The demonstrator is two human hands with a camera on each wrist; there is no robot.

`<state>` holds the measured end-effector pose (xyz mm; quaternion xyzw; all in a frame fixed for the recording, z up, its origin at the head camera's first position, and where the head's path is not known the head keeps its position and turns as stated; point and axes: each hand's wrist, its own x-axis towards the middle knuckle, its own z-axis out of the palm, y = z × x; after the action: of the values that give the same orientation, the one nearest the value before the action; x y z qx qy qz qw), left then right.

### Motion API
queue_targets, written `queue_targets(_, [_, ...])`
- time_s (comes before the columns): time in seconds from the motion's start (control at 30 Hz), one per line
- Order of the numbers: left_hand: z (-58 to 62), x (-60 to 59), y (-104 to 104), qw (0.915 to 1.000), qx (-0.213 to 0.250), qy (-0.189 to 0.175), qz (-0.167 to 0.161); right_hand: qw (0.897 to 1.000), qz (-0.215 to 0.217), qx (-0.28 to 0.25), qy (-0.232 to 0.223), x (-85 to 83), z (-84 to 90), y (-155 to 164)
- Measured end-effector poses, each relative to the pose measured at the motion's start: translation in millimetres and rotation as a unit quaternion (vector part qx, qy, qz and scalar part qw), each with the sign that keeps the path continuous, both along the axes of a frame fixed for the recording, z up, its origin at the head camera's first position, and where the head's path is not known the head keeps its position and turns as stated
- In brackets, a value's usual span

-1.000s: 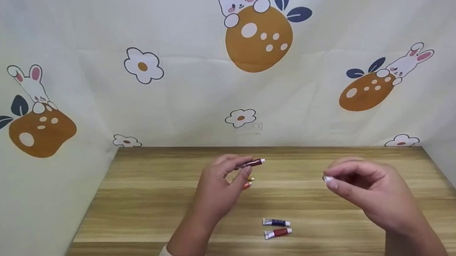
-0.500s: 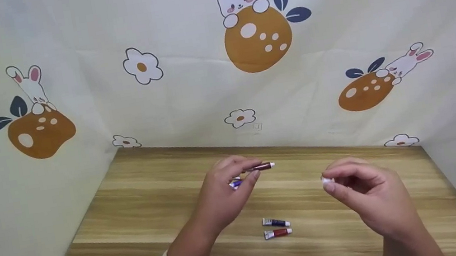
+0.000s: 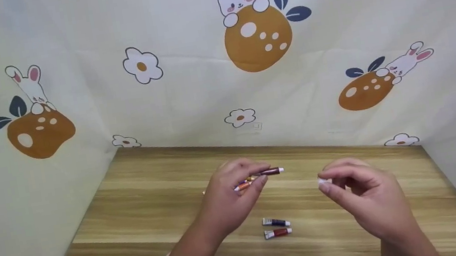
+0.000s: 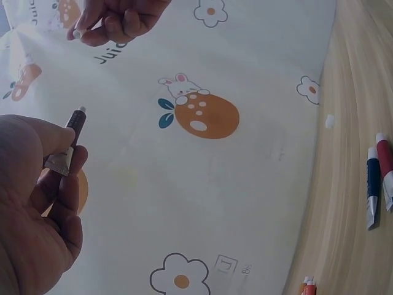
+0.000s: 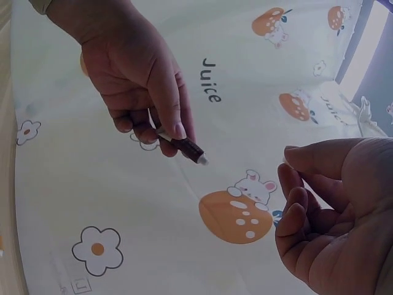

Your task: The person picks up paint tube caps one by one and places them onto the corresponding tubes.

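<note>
Holding above the surface (image 3: 139,206), we see the left hand (image 3: 225,197) pinching a brown paint tube (image 3: 269,172) while the right hand (image 3: 367,197) pinches its small white cap (image 3: 322,182) just apart.

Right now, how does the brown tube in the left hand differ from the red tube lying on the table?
The brown tube is pinched in the left hand above the table; the red tube lies flat on it beside a blue tube. The brown tube's nozzle points at the right hand, which pinches a small white cap; the red tube's white tip points right. Both are small paint-style tubes.
</note>
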<state>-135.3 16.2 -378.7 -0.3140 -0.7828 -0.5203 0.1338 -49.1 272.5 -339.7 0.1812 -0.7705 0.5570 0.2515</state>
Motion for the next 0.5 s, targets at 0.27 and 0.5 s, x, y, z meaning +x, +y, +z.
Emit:
queue_targets(0.27, [1.3,4.9,2.4,0.9995,-0.004,0.028,-0.012,0.999,-0.007,0.005,0.04,-6.1,-6.9,-2.6])
queue_targets(0.5, [1.3,7.3,3.9,0.9986,-0.01,0.049,-0.018,0.998,-0.038,0.03,0.031,-4.6,-4.8,-6.3])
